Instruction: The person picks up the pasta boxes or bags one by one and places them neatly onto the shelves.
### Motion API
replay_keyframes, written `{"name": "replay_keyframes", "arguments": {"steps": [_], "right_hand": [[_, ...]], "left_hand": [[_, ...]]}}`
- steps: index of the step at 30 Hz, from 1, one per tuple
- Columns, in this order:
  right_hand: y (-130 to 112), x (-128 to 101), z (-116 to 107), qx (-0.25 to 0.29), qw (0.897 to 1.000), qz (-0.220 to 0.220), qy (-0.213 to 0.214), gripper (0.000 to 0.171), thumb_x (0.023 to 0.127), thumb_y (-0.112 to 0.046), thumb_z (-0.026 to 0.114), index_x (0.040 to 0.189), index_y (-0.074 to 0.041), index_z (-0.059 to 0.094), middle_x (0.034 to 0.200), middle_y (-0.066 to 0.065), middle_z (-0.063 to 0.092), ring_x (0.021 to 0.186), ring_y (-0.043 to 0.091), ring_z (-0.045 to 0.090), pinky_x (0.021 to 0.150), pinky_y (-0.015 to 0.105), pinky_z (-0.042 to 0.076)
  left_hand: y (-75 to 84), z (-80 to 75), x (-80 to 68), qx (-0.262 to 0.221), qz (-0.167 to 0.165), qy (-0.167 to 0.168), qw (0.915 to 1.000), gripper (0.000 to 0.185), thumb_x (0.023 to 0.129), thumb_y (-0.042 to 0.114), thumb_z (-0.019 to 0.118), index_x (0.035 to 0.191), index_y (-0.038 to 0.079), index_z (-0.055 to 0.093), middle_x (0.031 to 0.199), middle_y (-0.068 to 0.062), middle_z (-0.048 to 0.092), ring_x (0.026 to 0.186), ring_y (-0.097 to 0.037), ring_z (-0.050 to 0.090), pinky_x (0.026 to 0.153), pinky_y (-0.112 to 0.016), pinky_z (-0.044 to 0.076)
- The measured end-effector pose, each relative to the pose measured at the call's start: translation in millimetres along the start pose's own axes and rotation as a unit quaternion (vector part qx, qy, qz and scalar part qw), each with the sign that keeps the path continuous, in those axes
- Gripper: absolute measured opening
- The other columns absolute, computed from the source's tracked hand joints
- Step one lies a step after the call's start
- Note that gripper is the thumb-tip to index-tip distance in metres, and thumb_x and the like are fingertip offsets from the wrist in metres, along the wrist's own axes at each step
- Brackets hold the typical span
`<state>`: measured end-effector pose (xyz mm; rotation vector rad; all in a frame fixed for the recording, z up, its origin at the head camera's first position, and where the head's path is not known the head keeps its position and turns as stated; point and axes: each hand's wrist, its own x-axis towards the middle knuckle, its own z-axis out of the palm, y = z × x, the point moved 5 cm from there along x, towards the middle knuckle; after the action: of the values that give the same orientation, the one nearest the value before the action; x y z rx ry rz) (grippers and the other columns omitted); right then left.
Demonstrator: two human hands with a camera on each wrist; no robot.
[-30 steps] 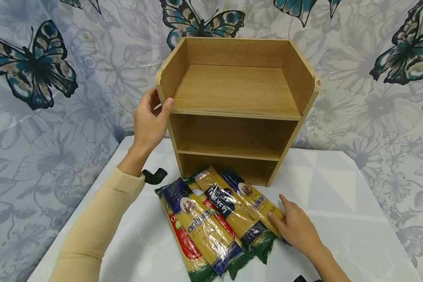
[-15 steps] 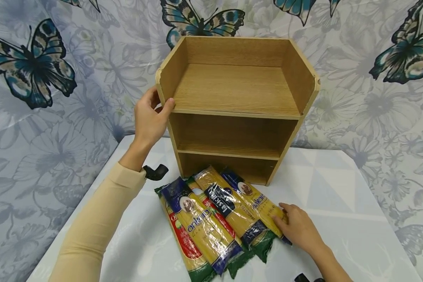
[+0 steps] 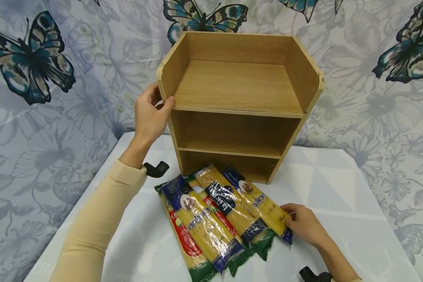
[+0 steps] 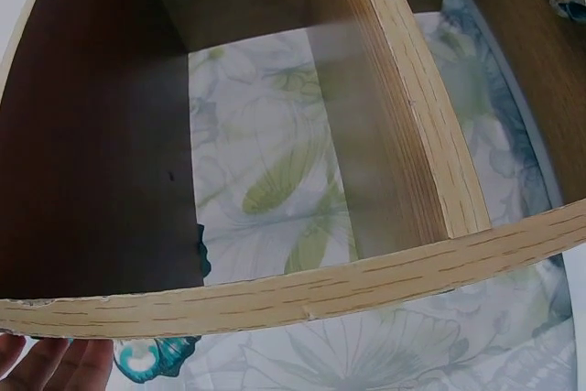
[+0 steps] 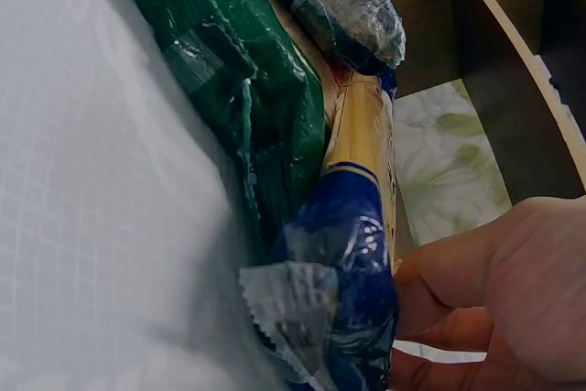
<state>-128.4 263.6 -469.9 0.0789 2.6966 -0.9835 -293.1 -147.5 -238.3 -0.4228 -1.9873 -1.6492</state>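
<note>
Lifting the rightmost spaghetti packet while the shelf is steadied.

The right hand (image 3: 304,227) has its fingers curled round the near, blue end of the rightmost spaghetti packet (image 3: 257,203), which lies on the white desk (image 3: 338,203) just in front of the wooden shelf (image 3: 237,105), touching the other packets (image 3: 204,223) fanned out beside it. The left hand (image 3: 149,117) grips the shelf's left side panel, thumb on the front edge and fingers behind. To do this well, I would slide the grip toward the packet's middle before lifting, so the long bag does not sag or drag its neighbours, and keep the shelf braced.
</note>
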Motion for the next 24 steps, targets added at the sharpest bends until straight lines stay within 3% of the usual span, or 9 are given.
{"name": "replay_keyframes", "arguments": {"steps": [12,24], "right_hand": [[0.5,0.4,1.0,0.037,0.999,0.025,-0.031,0.063,0.082,-0.019,0.084,0.133,0.008,0.058,0.105,0.009,0.064,0.088,0.02,0.06,0.073,0.035,0.052],[-7.4,4.5,7.4,0.087,0.992,0.013,-0.087,0.046,0.077,-0.007,0.083,0.116,0.011,0.065,0.087,0.008,0.066,0.075,0.021,0.061,0.065,0.036,0.053]], "left_hand": [[1.2,2.5,-1.3,-0.005,0.008,0.0,1.0,0.038,0.093,0.001,0.062,0.131,0.0,0.064,0.121,-0.015,0.068,0.112,-0.02,0.066,0.093,-0.035,0.055],[0.1,3.9,-2.0,-0.002,0.012,0.007,0.9999,0.037,0.093,0.001,0.062,0.131,0.0,0.064,0.118,-0.016,0.068,0.108,-0.02,0.066,0.091,-0.034,0.056]]}}
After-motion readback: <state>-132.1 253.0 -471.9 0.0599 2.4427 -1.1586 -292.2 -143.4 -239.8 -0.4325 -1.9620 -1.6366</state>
